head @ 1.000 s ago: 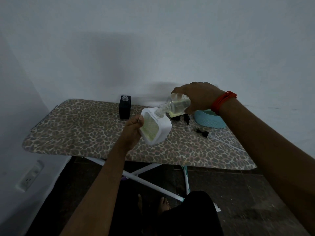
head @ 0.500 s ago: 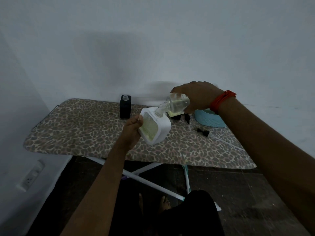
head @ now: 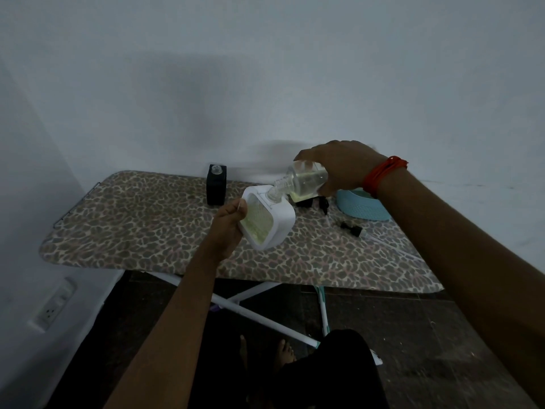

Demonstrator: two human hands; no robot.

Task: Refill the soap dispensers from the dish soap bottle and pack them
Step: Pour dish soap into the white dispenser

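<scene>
My left hand (head: 228, 228) grips the white dispenser (head: 267, 221) above the ironing board's (head: 141, 228) near edge; my right hand (head: 339, 166) holds the soap bottle (head: 303, 180) tipped, neck at the dispenser's mouth.

Board's left (head: 132, 219) open, black dispenser (head: 216, 185) behind, right seemingly cluttered

ironing board (head: 141, 231), leopard cover | on it: black dispenser (head: 216, 184) | teal basket (head: 364, 206) | black pump (head: 351, 231)
</scene>
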